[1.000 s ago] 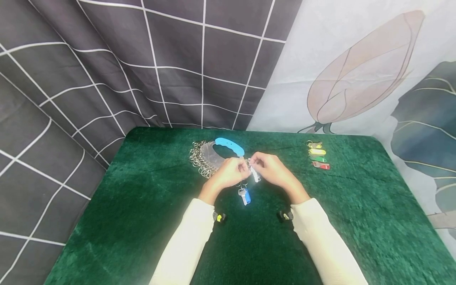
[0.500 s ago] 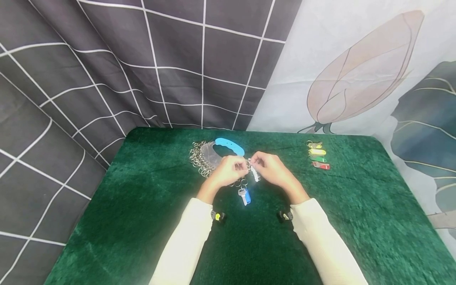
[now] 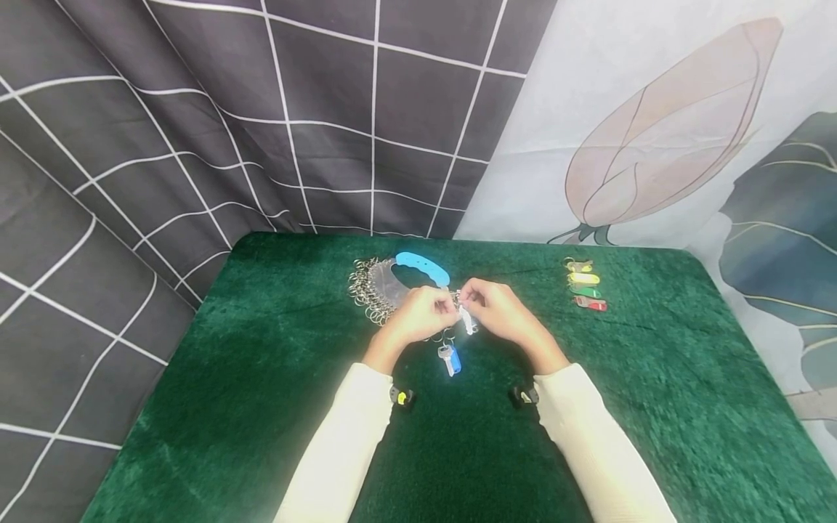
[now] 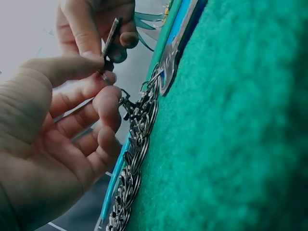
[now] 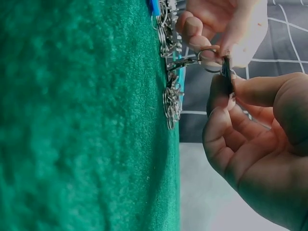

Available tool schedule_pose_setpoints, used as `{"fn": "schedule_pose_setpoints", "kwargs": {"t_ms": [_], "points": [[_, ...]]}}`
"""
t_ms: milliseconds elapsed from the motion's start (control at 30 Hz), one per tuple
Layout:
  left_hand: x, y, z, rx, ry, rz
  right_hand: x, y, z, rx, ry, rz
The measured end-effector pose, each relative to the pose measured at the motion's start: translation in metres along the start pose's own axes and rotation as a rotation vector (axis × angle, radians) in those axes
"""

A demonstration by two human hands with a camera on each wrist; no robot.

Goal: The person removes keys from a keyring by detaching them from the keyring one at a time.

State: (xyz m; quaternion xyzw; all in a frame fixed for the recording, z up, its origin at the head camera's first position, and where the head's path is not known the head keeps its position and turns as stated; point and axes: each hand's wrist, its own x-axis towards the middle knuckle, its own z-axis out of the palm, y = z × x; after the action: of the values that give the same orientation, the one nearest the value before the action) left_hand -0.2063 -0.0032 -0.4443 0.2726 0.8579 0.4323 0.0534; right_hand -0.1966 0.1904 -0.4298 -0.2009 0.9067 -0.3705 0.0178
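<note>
My left hand (image 3: 421,316) pinches a small metal key ring (image 5: 211,70) between thumb and index finger. Close beside it, my right hand (image 3: 500,312) grips a key (image 4: 112,38) by thumb and fingertips, right at that ring. In the head view a pale key tag (image 3: 467,322) hangs below the right fingertips. Under and behind the left hand lies a fan-shaped clear key holder with a light-blue handle (image 3: 422,267), its curved edge lined with many metal rings (image 3: 366,298). From one of its rings hangs a silver key with a blue tag (image 3: 454,359).
At the back right of the green cloth-covered table (image 3: 654,407) several keys lie in a column, with a yellow tag (image 3: 583,278), a green tag (image 3: 586,292) and a red tag (image 3: 595,305). Grey checked curtain (image 3: 327,109) hangs behind the table.
My left hand drew slightly left, away from the right fingertips, then came back to them. My right hand keeps its place with the key; the holder stays put.
</note>
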Motion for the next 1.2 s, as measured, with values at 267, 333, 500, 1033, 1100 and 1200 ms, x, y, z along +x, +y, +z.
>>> {"fn": "schedule_pose_setpoints", "kwargs": {"t_ms": [267,333,500,1033,1100,1200], "points": [[0.0015,-0.0014,0.0002,-0.039,0.043,-0.027,-0.0003,-0.0011,0.0001,-0.012,0.002,0.006],[0.002,-0.0025,0.0001,-0.054,0.043,-0.048,0.0001,-0.0009,0.0005,-0.019,0.009,-0.001],[0.0023,-0.0027,-0.0013,-0.11,0.019,-0.088,0.0007,-0.0003,0.0012,-0.019,0.02,-0.029],[0.0018,0.0017,-0.0048,-0.44,0.062,-0.325,0.0018,-0.0023,0.0017,-0.06,0.003,-0.14],[0.0019,0.0013,-0.0038,-0.467,0.062,-0.341,0.0018,-0.0031,0.0018,-0.076,0.006,-0.168],[0.0021,0.0002,-0.0023,-0.501,0.065,-0.362,0.0018,-0.0042,0.0017,-0.096,0.012,-0.2]]}}
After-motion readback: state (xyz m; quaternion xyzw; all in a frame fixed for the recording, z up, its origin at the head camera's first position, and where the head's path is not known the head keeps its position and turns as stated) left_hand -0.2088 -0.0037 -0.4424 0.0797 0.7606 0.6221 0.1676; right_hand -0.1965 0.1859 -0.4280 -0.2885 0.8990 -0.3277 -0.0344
